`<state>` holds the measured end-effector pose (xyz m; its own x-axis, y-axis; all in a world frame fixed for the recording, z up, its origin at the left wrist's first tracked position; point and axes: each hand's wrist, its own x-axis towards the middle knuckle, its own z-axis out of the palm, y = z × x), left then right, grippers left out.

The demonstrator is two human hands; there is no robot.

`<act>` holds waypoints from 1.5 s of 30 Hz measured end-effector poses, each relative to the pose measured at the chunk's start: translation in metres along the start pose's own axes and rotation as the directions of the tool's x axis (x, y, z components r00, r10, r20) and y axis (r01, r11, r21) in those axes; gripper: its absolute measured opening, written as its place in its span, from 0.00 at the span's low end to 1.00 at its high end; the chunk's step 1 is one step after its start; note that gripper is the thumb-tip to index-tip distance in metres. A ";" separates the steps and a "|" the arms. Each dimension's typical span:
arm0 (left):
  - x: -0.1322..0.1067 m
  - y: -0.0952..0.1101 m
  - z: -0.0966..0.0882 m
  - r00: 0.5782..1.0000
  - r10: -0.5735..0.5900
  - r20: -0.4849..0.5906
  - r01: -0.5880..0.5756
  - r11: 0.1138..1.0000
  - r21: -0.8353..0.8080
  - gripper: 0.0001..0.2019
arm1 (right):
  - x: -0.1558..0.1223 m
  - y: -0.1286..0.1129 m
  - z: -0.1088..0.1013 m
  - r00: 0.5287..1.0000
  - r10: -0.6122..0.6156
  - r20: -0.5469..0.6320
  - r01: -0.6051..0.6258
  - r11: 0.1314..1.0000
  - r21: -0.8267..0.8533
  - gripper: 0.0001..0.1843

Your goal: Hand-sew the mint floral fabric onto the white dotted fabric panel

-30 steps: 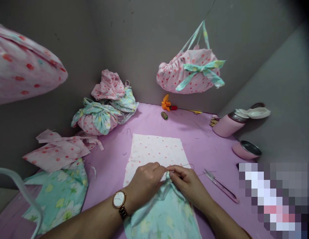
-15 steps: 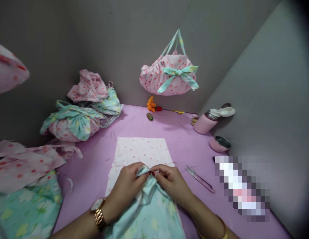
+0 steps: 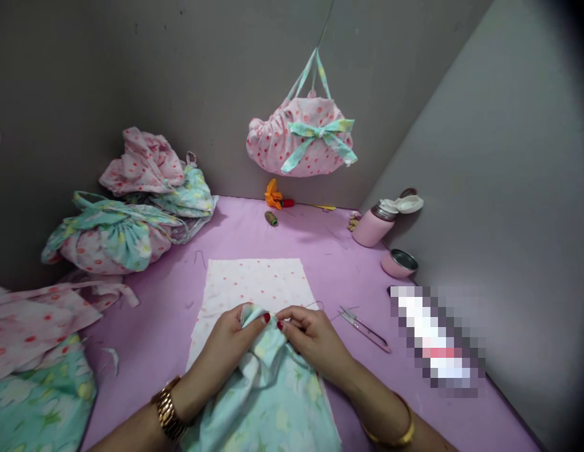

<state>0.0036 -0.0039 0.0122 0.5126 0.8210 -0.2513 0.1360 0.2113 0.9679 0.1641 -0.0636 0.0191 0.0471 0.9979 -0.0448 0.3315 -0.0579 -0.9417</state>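
My left hand is closed on a mint floral cloth, with a folded edge gathered between thumb and fingers. The fingertips of my right hand are pinched together against that same edge, close to the left thumb. What they hold is too small to make out; a thin dark thread loops out behind them. Under the floral cloth lies a white cloth with red dots, flat on the table. Thread snips rest to the right of my right hand.
A pink dotted bag with a mint bow hangs ahead. Sewn bags and loose fabric pile up at left. On the purple table are a thread spool, a pink flask, its cup and a blurred-out object.
The view has shifted slightly, so everything sits further left. My left thumb now lies over the cloth's fold, and more of the floral cloth shows below the fingers. The right fingertips stay at the edge.
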 end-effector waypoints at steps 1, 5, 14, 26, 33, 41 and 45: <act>-0.001 0.001 0.000 1.000 -0.008 0.014 0.009 0.999 -0.036 0.11 | 0.000 0.000 0.000 1.000 0.011 0.006 -0.012 1.000 0.022 0.08; -0.004 0.005 0.002 0.994 -0.068 0.082 0.083 0.978 -0.192 0.12 | 0.001 0.000 0.002 0.997 0.060 0.039 -0.065 0.990 0.123 0.09; -0.007 0.009 0.005 0.983 -0.103 0.151 0.152 0.921 -0.359 0.11 | 0.002 0.002 0.002 0.998 0.045 0.040 -0.051 0.982 0.183 0.09; -0.008 0.010 0.005 0.969 -0.149 0.195 0.219 0.885 -0.411 0.11 | 0.003 0.011 0.001 0.998 -0.001 0.069 -0.013 0.978 0.209 0.09; -0.008 0.011 0.005 0.968 -0.157 0.195 0.229 0.868 -0.440 0.10 | 0.002 0.010 -0.002 0.997 0.002 0.078 -0.016 0.983 0.180 0.10; -0.008 0.010 0.006 0.967 -0.142 0.212 0.223 0.873 -0.433 0.10 | 0.003 0.010 0.000 0.997 0.001 0.074 -0.014 0.984 0.177 0.09; -0.010 0.017 0.008 0.968 -0.163 0.193 0.230 0.882 -0.412 0.12 | 0.001 0.007 0.004 0.998 -0.024 0.057 0.018 0.993 0.116 0.07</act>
<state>0.0081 -0.0126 0.0313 0.6375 0.6577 -0.4012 -0.1113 0.5939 0.7968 0.1628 -0.0632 0.0115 -0.0149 0.9991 -0.0409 0.2209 -0.0367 -0.9746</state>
